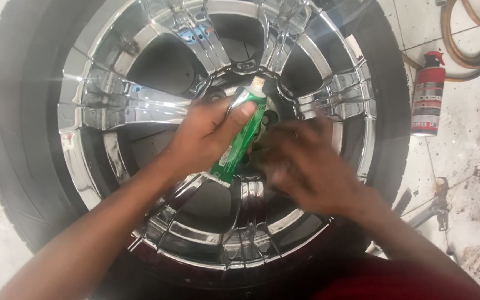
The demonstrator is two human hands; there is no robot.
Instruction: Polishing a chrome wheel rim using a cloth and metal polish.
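Over chrome rim [140,100], at hub: left hand [206,139] clamped round green tube [240,133], nozzle tilted up, thumb across it. Right hand [306,166] just beside, blurred, finger state unclear. Tyre [18,139] flat on floor; red spray can [428,94] well right.

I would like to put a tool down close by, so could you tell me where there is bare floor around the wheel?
Bare tile lies left of the tyre and between the tyre and the red spray can. It is crowded at the hub: the left hand holds a green tube, the right hand beside it. A coiled hose fills the far right.
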